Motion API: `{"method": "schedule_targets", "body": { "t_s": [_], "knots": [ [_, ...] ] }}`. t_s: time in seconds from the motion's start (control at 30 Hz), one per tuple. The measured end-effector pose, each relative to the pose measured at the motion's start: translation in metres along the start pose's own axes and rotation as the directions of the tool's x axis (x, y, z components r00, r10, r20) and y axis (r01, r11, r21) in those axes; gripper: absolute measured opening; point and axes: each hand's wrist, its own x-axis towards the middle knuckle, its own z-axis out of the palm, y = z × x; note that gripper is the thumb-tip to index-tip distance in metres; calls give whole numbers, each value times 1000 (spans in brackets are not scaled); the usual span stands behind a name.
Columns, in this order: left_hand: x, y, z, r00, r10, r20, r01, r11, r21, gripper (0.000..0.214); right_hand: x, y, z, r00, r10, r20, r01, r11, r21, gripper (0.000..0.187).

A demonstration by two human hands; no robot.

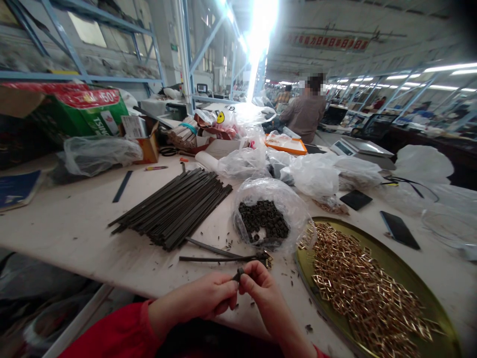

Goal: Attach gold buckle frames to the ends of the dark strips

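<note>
My left hand (215,294) and my right hand (261,288) meet above the near table edge. Both are closed in a pinch on one small dark strap loop (238,274), largely covered by the fingers. Just beyond them lie dark narrow straps (212,258), one with gold buckles (267,258) at its right end. Farther off, an open clear plastic bag (298,219) holds a heap of small dark loops (266,219). To its left is a stack of dark strips (171,209). A round gold tray (406,266) at the right carries many gold metal buckles (357,283).
Dark scraps are scattered over the white table (74,233). Two dark phone-like slabs (400,229) (356,200) lie beyond the tray. Plastic bags (316,174), an orange-edged box (285,144) and a scale (363,151) stand at the back. A person (307,112) is farther away.
</note>
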Motion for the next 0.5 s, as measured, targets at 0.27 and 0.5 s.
{"method": "schedule_targets", "body": {
  "t_s": [0.27,0.5],
  "knots": [
    [-5,2,-6,994,-56,90,43,989,141,29,-1,-9,-11,991,91,95,-95,995,32,26],
    [13,-19,3,916,243,-319,-163,952,258,52,1,4,0,998,58,5,-57,956,286,25]
  ]
}}
